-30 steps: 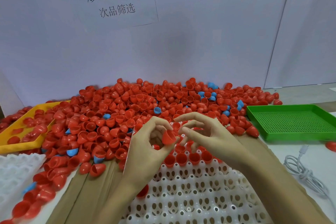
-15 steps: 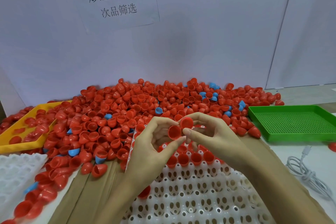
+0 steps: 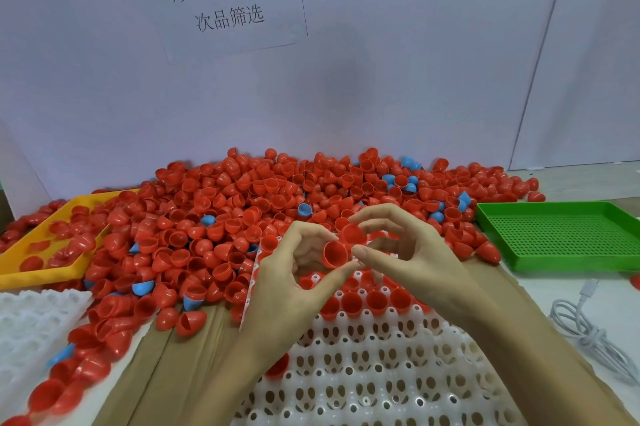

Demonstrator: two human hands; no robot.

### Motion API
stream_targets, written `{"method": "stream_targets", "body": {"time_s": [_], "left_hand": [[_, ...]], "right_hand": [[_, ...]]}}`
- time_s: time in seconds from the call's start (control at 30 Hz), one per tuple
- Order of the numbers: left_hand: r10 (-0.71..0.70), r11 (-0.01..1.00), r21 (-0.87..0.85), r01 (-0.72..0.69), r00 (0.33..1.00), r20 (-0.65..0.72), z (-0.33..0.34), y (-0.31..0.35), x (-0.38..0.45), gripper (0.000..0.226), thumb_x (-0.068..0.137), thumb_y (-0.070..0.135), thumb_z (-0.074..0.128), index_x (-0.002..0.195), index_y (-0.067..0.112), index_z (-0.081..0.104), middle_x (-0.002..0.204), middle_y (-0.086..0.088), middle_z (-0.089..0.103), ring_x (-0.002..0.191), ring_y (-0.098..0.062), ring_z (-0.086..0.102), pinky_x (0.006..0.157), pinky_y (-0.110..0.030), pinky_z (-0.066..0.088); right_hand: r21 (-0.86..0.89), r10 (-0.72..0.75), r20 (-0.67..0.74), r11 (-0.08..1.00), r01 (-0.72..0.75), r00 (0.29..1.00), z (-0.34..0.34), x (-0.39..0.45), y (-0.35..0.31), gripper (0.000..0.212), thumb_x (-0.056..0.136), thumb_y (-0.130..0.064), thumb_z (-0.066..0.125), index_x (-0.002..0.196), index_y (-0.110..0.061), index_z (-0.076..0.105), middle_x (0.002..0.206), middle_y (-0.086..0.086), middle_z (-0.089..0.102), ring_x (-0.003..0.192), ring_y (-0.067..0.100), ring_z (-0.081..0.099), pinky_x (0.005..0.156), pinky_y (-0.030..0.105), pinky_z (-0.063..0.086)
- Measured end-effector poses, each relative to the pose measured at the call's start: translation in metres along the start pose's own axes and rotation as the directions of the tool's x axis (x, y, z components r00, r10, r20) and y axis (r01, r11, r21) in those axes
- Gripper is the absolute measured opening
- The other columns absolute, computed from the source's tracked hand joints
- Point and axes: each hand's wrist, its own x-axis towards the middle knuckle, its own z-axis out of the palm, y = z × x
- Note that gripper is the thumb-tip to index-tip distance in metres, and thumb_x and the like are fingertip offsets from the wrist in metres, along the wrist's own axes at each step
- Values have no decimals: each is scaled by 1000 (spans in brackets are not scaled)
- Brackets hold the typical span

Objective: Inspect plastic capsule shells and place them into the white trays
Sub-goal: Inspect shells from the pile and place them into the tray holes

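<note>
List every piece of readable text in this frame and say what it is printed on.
"放置外壳": large top line on the white paper sign fixed to the back wall.
"次品筛选": smaller second line on the same sign.
No other text shows: none on the green tray, the yellow tray, the white tray or the capsule shells.

The pale tabletop (image 3: 540,297) carries a big heap of red and blue capsule shells (image 3: 263,211), a yellow tray (image 3: 20,273) at left, a green perforated tray (image 3: 561,235) at right, two white trays (image 3: 374,373) (image 3: 27,328), brown cardboard (image 3: 173,366), and a coiled white cable (image 3: 588,332).
</note>
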Motion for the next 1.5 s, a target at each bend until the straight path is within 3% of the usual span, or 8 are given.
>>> {"method": "stream_targets", "body": {"time_s": [0.13,0.33,0.47,0.6,0.9,1.17,1.33,1.5], "left_hand": [[102,978,187,-94,994,-32,0,-1,-2,34,84,35,89,104,29,62,94,12,73,87,-14,74,77,-17,56],[127,965,211,-154,982,138,-4,-6,-2,41,83,38,89,111,27,60,97,14,72,89,-11,74,80,-19,57],[-9,976,218,-3,999,52,-23,-17,7,26,94,53,72,109,37,58,91,11,75,86,-13,74,76,-20,56],[-29,902,418,104,983,-182,-45,-46,10,10,102,34,67,93,32,62,79,13,67,78,-10,67,70,-19,51],[-134,755,632,175,984,-114,-49,-78,7,10,103,32,62,94,29,59,77,13,59,82,-4,57,71,-22,47],[-158,717,679,159,985,-64,-48,-78,7,10,101,31,64,92,30,61,79,16,55,85,-3,53,73,-19,44],[-159,711,686,155,986,-57,-49,-75,7,10,103,31,61,93,30,60,80,16,53,85,-3,53,73,-18,44],[-153,712,690,135,988,-36,-50,-73,8,10,104,31,58,94,29,59,79,15,51,83,-3,51,73,-18,43]], "right_hand": [[16,25,54,1000,-26,998,0,-1,-2,17,97,-24,74,112,-17,70,101,-1,74,73,20,73,71,29,60],[-95,-2,90,995,11,996,5,-2,-2,13,94,-21,78,106,-19,74,94,1,76,76,21,75,71,35,64],[-167,49,121,986,-28,991,4,-2,-1,9,95,-21,76,103,-18,74,80,10,77,69,23,74,67,32,61],[-292,140,349,956,-35,927,25,-8,0,7,97,-26,77,103,-23,75,86,2,79,70,13,74,65,22,58],[-555,124,422,818,148,898,57,-15,2,15,94,-39,77,104,-28,76,74,-17,64,73,-2,63,67,12,49],[-496,98,391,860,120,915,58,-14,2,26,95,-50,71,106,-27,74,71,-17,65,64,4,62,60,18,49],[-422,52,235,905,54,971,37,-3,0,13,100,-44,65,99,-35,73,83,-10,73,67,9,67,60,19,52],[-711,-39,13,702,36,999,11,56,23,13,102,-31,64,115,-30,67,99,-15,64,86,4,64,77,23,56]]}}
